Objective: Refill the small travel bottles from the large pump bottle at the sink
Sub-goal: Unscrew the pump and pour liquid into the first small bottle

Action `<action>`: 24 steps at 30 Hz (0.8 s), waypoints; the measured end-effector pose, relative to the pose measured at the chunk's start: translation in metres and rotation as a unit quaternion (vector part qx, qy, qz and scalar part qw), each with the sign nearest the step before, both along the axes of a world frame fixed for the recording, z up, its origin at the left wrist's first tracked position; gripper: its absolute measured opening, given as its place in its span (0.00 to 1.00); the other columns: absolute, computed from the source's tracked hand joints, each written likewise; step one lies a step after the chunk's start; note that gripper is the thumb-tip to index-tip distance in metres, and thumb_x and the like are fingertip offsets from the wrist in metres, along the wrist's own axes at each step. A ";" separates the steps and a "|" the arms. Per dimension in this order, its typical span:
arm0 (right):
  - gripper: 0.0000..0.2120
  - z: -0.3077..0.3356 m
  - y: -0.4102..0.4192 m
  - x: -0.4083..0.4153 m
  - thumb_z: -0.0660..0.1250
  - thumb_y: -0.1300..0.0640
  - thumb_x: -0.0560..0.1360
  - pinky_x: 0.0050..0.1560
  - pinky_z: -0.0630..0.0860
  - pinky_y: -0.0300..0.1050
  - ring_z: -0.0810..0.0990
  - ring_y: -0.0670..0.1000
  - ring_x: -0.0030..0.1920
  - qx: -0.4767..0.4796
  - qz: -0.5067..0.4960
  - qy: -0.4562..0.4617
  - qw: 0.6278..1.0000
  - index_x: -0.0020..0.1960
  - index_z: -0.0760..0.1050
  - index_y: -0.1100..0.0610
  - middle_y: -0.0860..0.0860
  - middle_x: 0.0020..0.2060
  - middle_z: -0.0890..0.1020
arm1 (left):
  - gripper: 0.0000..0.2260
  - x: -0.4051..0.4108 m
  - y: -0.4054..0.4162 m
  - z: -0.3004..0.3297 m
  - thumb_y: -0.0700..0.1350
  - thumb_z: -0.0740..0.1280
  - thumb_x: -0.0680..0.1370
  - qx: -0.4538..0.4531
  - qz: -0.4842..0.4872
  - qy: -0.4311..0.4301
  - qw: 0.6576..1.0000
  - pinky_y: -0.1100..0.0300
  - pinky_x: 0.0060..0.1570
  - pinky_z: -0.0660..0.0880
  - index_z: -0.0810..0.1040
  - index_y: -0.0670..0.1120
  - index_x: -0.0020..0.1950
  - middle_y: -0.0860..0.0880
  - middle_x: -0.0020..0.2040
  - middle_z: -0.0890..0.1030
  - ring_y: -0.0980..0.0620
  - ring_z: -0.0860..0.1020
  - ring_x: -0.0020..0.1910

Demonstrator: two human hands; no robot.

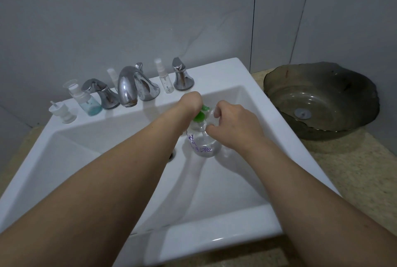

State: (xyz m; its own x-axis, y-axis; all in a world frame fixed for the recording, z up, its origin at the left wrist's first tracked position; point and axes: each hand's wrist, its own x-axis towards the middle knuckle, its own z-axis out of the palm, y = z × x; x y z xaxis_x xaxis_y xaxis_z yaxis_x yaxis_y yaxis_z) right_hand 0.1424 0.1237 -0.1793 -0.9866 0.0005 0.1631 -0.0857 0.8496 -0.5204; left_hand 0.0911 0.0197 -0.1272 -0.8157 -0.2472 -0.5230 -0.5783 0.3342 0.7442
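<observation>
The large clear pump bottle (203, 145) with purple writing stands in the white sink (214, 243), its green pump head (199, 114) on top. My left hand (192, 101) bends down over the green pump and presses on it; its fingers are hidden. My right hand (233, 122) grips a small clear travel bottle (211, 116) held right beside the pump's spout. On the sink's back ledge stand a small spray bottle (165, 80), another half hidden behind the tap (112, 76), and a bottle with blue liquid (89, 100).
A chrome tap (127, 86) with two handles (181, 75) (103, 92) runs along the back ledge. A loose white pump cap (62, 111) sits at the ledge's left end. A dark glass bowl (322, 99) rests on the speckled counter to the right.
</observation>
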 end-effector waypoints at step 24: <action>0.15 -0.002 -0.001 0.001 0.67 0.45 0.69 0.43 0.70 0.45 0.78 0.53 0.47 -0.010 -0.001 -0.020 1.000 0.51 0.71 0.51 0.48 0.45 0.81 | 0.17 0.001 -0.003 0.003 0.40 0.48 0.84 0.009 -0.066 -0.003 0.998 0.55 0.50 0.63 0.57 0.45 0.34 0.41 0.59 0.68 0.49 0.63 0.52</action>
State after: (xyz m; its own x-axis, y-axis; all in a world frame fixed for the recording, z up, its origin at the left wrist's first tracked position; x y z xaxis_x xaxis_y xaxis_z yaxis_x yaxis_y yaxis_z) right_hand 0.1429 0.1225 -0.1814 -0.9923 0.0054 0.1236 -0.0627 0.8394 -0.5399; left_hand 0.0923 0.0170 -0.1242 -0.8379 -0.1282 -0.5305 -0.5338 0.3951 0.7477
